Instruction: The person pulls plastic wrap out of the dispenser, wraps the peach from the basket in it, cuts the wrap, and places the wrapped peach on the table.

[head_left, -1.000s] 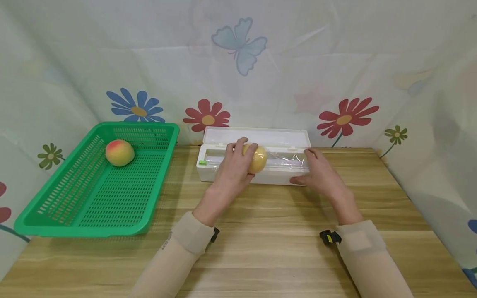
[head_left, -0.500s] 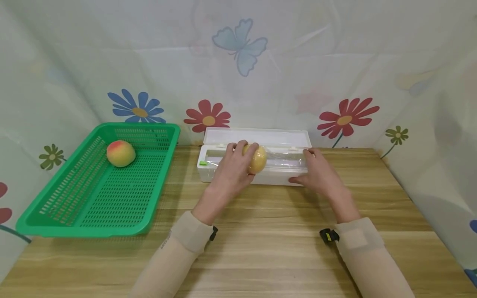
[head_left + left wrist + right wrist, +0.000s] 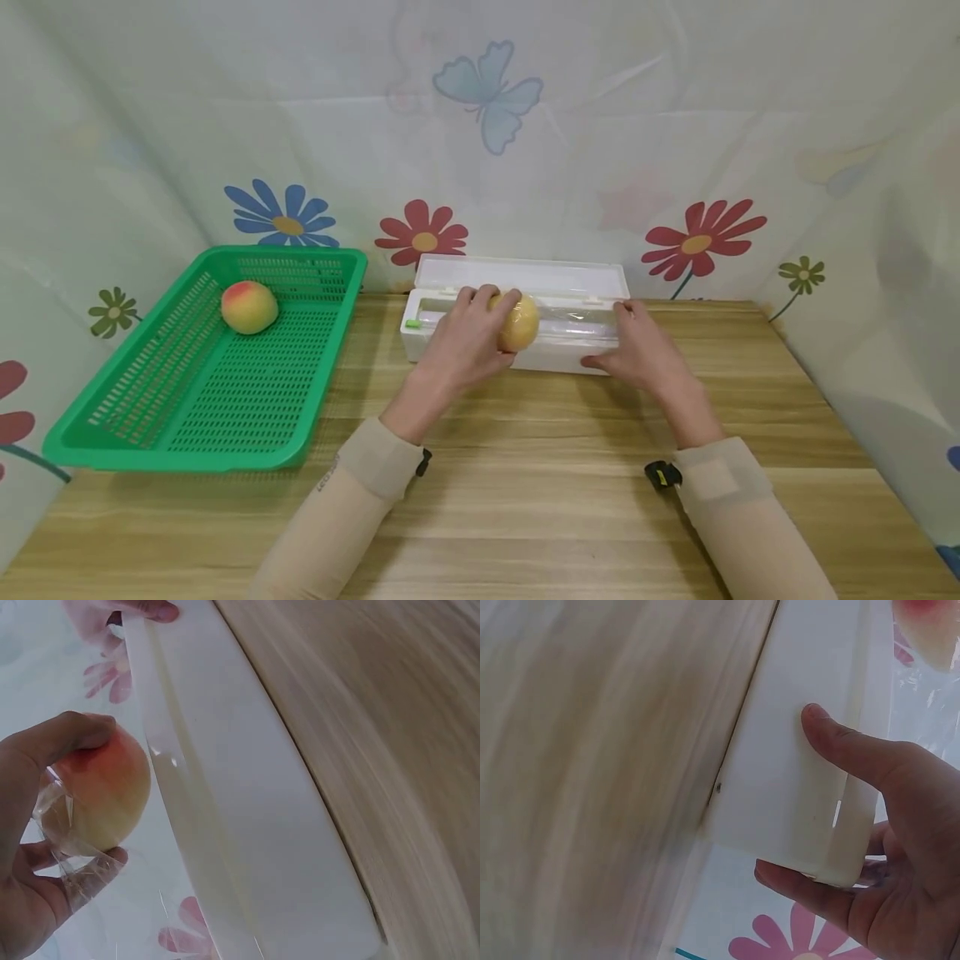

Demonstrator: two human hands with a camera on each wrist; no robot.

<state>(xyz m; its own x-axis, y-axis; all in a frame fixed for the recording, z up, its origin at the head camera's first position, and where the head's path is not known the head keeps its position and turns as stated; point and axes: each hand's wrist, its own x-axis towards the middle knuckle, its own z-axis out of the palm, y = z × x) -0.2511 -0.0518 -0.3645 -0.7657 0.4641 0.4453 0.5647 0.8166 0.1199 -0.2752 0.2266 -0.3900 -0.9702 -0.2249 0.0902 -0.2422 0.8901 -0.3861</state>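
Hardly anything had moved: the left hand (image 3: 467,337) curled closely round the peach (image 3: 522,323), held over the box (image 3: 558,358); the right hand (image 3: 647,343) clasped its right end, steady bracing probably keeping the film (image 3: 576,317) smooth.

The head view looks forward and down over the table (image 3: 525,517), far enough back to take in the left hand (image 3: 463,337), the right hand (image 3: 647,350), the white box (image 3: 555,356) and the floral backdrop (image 3: 315,117). Each wrist view looks from close in, tipped sideways — table at right in the left one, at left in the right one — and both share the white box's front and part of the held peach (image 3: 112,795).
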